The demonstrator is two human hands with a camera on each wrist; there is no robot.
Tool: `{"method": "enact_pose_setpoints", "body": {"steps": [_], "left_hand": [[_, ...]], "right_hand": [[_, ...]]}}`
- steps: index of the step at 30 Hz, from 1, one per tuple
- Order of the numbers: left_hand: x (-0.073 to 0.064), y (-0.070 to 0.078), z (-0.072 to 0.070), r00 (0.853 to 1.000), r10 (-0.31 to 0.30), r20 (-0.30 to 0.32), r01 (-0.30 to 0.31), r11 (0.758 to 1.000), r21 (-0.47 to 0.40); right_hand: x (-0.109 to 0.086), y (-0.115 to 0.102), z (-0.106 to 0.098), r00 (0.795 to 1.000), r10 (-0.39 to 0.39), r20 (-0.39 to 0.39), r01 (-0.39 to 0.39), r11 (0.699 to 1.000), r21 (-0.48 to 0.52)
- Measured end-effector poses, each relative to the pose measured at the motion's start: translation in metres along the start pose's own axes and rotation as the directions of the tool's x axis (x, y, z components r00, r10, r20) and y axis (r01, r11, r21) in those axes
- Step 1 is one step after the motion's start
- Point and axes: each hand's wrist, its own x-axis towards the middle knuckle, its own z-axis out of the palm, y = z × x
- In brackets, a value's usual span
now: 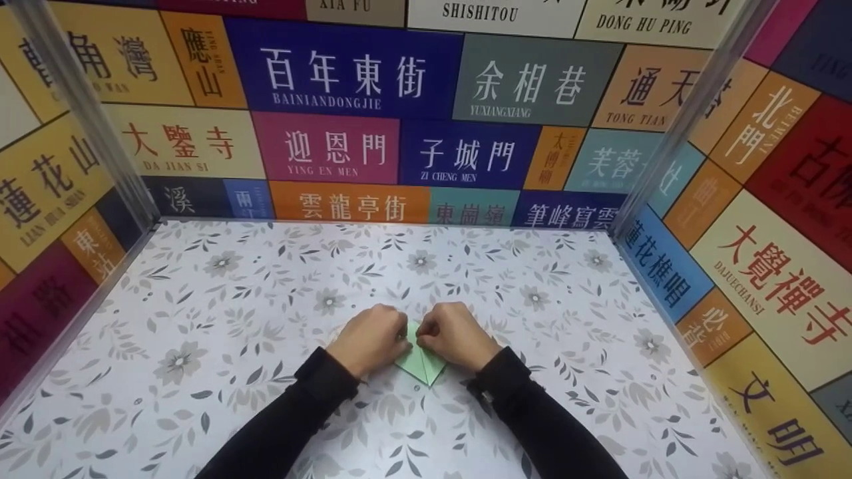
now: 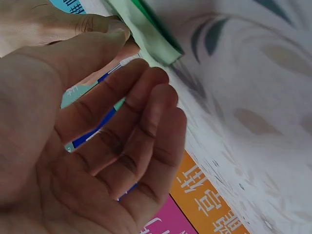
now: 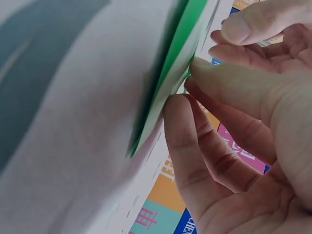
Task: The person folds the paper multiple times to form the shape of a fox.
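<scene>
A folded piece of light green paper (image 1: 421,362) lies on the flowered table surface (image 1: 266,319), its point toward me. My left hand (image 1: 399,336) and right hand (image 1: 425,331) meet over its upper part, fingers curled. In the left wrist view the left hand (image 2: 127,45) pinches an edge of the green paper (image 2: 151,31) between thumb and forefinger. The right wrist view has the right hand (image 3: 187,80) pinching the green paper (image 3: 178,53) between thumb and fingers, with fingers of the left hand (image 3: 253,22) just beyond. Most of the paper is hidden under the hands.
Walls covered in coloured name panels stand close on the left (image 1: 46,199), at the back (image 1: 399,120) and on the right (image 1: 765,219). Metal posts (image 1: 672,126) mark the back corners. Both black sleeves (image 1: 293,419) reach in from the near edge.
</scene>
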Motion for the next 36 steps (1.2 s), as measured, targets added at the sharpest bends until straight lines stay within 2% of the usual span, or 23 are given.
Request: {"method": "enact_pose_setpoints", "body": {"steps": [3,7,25,30,36], "left_hand": [[0.0018,0.0019,0.0024,0.999,-0.032,-0.009,0.032,0.999,0.009],[0.0023,0.0036,0.0041,0.999,-0.040,-0.030,0.040,0.999,0.002],[0.0024,0.0031,0.0085,0.989,-0.135,-0.068,0.133,0.991,-0.031],[0.0012,0.0033,0.0089,0.986,-0.145,-0.087,0.142,0.989,-0.042],[0.0005,0.0022,0.0104,0.984,-0.157,-0.079,0.153,0.986,-0.059]], "right_hand": [[-0.0001,0.0001,0.0004,1.000,-0.011,-0.007,0.011,1.000,-0.013],[-0.0007,0.0007,-0.0007,1.000,-0.014,-0.010,0.014,0.999,-0.032],[-0.0087,-0.0045,-0.0080,0.998,0.045,-0.033,-0.048,0.995,-0.086],[-0.0078,-0.0041,-0.0063,0.998,0.055,-0.036,-0.057,0.996,-0.067],[-0.0077,-0.0035,-0.0058,0.997,0.069,-0.033,-0.071,0.996,-0.044]]}}
